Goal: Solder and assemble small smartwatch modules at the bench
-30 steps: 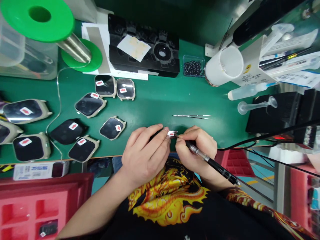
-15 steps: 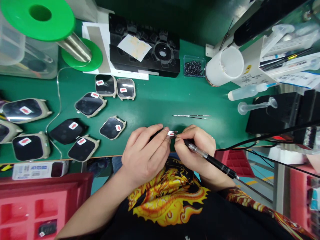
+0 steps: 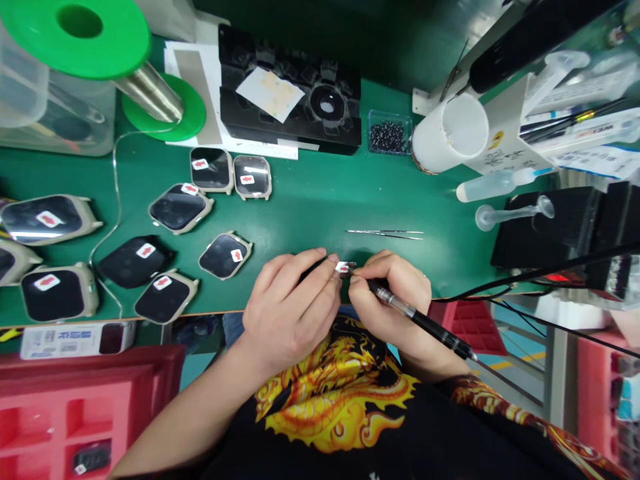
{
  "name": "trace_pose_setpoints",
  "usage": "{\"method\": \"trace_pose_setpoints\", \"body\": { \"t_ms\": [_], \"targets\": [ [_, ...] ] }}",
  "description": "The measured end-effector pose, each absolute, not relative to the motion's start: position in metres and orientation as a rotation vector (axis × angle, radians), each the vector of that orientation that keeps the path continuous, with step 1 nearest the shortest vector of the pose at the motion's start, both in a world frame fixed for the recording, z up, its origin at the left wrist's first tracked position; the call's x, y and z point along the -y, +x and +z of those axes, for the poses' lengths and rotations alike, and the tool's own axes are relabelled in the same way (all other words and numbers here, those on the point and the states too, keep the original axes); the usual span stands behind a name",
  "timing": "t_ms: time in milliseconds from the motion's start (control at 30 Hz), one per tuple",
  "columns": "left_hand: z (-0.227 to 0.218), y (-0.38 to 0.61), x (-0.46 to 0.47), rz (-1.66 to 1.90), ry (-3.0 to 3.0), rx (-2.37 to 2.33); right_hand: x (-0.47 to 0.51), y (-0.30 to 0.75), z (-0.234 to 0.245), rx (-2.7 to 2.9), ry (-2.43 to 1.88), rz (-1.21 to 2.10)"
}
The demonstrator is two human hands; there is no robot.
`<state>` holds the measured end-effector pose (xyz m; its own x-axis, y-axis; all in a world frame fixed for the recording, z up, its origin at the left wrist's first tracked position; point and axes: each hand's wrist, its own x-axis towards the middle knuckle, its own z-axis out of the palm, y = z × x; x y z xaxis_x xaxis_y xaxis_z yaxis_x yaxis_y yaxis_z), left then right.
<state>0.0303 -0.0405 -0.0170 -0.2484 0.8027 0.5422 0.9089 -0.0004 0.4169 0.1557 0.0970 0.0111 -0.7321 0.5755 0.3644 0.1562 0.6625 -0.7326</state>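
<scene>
My left hand [image 3: 293, 303] is closed over a watch case at the near edge of the green mat [image 3: 310, 200]; only its white sticker with a red mark [image 3: 342, 267] shows between my fingers. My right hand [image 3: 390, 293] grips a black pen-like tool [image 3: 425, 325], whose tip touches the case next to that sticker. Both hands rest close together, almost touching.
Several watch cases with dark screens [image 3: 225, 255] lie on the mat to the left. Tweezers [image 3: 385, 233] lie just beyond my hands. A black tray [image 3: 290, 93], a box of small black parts [image 3: 386, 135], a white cup [image 3: 450, 133] and green spools [image 3: 80, 33] stand farther back. Red bins [image 3: 75, 413] sit below left.
The pen-like tool's rear end has swung slightly between the frames; my hands have stayed in place on the case.
</scene>
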Motion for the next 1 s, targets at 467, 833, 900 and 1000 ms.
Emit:
{"method": "trace_pose_setpoints", "body": {
  "t_ms": [467, 833, 900, 1000],
  "targets": [
    [-0.0169, 0.0302, 0.0401, -1.085, -1.827, 2.110, -0.0971, 0.1560, 0.0115, 2.300, -0.556, 0.926],
    [-0.0165, 0.0298, 0.0410, -1.095, -1.822, 2.099, -0.0983, 0.1565, 0.0095, 2.298, -0.515, 0.920],
    [-0.0165, 0.0299, 0.0408, -1.092, -1.821, 2.100, -0.0984, 0.1564, 0.0089, 2.295, -0.517, 0.913],
    [-0.0167, 0.0300, 0.0408, -1.085, -1.824, 2.105, -0.0984, 0.1562, 0.0089, 2.298, -0.527, 0.903]
  ]
}}
